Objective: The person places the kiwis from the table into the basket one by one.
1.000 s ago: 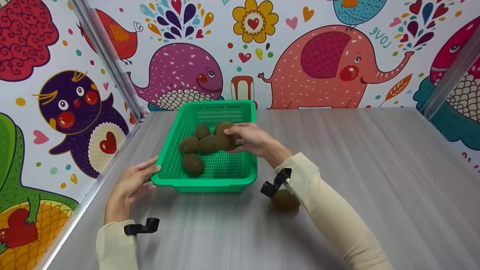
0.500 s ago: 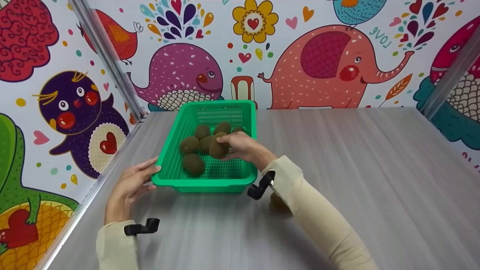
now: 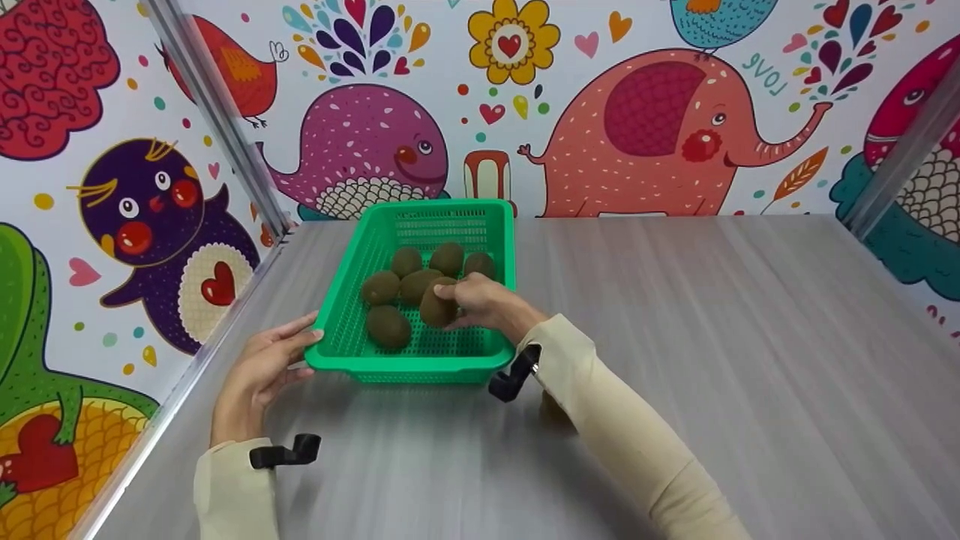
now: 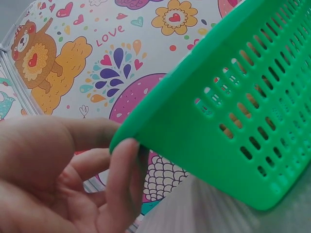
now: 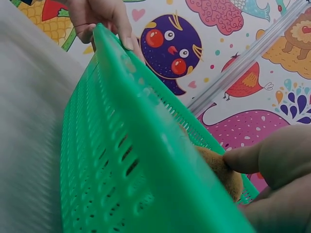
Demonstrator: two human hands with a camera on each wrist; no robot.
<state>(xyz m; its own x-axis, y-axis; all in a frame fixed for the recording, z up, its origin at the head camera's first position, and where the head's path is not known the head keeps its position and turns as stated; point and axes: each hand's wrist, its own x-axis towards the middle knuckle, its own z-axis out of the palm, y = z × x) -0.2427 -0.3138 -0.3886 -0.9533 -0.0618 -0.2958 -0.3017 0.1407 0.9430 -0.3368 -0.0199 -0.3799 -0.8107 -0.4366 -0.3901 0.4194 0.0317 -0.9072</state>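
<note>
A green plastic basket [image 3: 409, 364] with slotted walls stands on the table, several brown kiwis inside it. My left hand [image 3: 259, 375] pinches the rim at its near left corner; in the left wrist view the basket rim [image 4: 141, 119] sits between thumb and fingers. Over the right part of the basket, my right hand [image 3: 487, 304] grips one kiwi [image 3: 437, 304] low among the others. That kiwi [image 5: 224, 177] shows past the basket wall in the right wrist view. Whether it touches the basket floor is hard to tell.
Another kiwi [image 3: 553, 412] lies on the grey table [image 3: 405, 465] right of the basket, mostly hidden behind the right forearm. Cartoon-printed walls [image 3: 495, 172] enclose the table at the back and sides, joined by metal corner posts [image 3: 225, 112].
The right hand has moved left, nearer and lower inside the basket, still holding its kiwi. Kiwis behind it have come into view. The left hand stays at the rim.
</note>
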